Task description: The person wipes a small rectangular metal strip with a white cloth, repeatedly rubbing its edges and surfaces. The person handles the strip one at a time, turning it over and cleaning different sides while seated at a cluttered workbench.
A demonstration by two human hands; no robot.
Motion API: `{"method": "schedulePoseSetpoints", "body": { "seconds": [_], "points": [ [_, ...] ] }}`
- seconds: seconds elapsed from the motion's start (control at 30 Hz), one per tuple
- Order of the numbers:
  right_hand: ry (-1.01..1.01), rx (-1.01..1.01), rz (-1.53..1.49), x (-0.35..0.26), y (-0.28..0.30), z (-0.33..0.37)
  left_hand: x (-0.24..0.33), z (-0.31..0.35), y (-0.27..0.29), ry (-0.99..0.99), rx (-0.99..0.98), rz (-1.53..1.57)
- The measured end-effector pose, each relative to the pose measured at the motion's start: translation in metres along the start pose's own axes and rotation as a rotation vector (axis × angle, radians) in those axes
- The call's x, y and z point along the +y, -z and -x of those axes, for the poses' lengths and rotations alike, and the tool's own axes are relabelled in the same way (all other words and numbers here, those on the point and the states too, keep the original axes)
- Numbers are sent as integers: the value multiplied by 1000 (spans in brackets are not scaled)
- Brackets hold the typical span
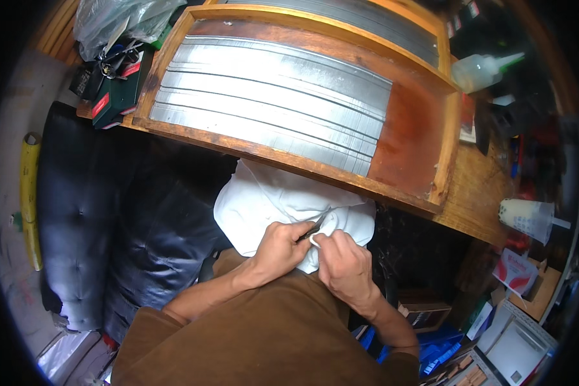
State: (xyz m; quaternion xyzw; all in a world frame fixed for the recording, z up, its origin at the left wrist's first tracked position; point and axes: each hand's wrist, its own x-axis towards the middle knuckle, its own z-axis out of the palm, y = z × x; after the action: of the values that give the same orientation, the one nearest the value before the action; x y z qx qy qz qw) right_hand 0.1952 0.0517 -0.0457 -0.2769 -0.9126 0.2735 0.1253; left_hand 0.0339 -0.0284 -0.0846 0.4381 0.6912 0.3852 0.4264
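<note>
A white cloth [257,202] is spread over my lap, its far end close under the front edge of the workbench. Above it my left hand [280,249] is closed on a slim, dark, pointed metal tool [314,228], tip turned away from me; its exact kind is too small to tell. Right beside it, my right hand [346,264] pinches a small white piece [314,239] against the tool's near part. That piece looks like a fold of cloth, but whether it belongs to the large cloth I cannot tell.
On the workbench lies a wooden tray [289,166] holding rows of thin metal strips [270,96]. A squeeze bottle [479,72] and a drink cup with a straw [526,219] stand at the right. A dark boxy case [119,96] is at the left, above a black padded seat [77,212].
</note>
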Motion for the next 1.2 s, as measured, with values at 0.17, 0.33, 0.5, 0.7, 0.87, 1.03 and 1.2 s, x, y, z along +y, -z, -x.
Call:
{"method": "schedulePoseSetpoints", "body": {
  "seconds": [0.17, 0.33, 0.5, 0.7, 0.87, 1.03, 1.2],
  "points": [
    [23, -47, 69, 9, -18, 5, 2, 2, 2, 36, -38, -34],
    [53, -63, 49, 6, -12, 1, -1, -2, -2, -63, -12, -32],
    [-6, -52, 29, 22, -19, 5, 2, -3, 0, 18, -28, -39],
    [13, -68, 41, 17, -15, 3, -2, -4, -2, 6, -25, -40],
    [7, -29, 26, 1, -7, -10, 0, -5, 0, -6, -25, -41],
    [-18, -35, 77, 19, -19, -5, -1, -6, 2, 43, -75, -39],
    [-14, -25, 62, 16, -21, -4, -3, -6, 1, 26, -41, -36]
  ]
}}
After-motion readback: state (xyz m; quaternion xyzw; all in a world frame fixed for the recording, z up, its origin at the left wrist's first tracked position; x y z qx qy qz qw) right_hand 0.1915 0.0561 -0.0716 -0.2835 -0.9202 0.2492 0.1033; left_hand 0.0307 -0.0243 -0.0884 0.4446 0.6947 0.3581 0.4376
